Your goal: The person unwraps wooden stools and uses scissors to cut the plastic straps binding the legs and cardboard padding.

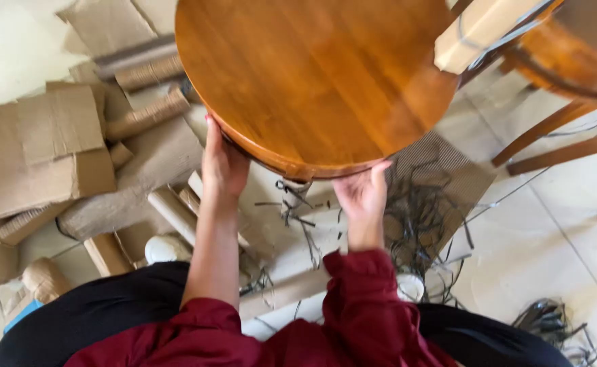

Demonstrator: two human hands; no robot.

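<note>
Head view: your left hand (222,166) and right hand (363,194) each clasp the near rim of the round wooden tabletop (312,75), held above cardboard scraps (47,146) on the floor. Treat it as heavy, rigid and slick with varnish; hold the underside lip, hands well apart.

I see a glossy amber-orange round wooden tabletop (315,78), plain brown cardboard scraps (54,146), black plastic straps (424,224), dark red sleeves (366,306) and pale floor tiles (543,251).
</note>
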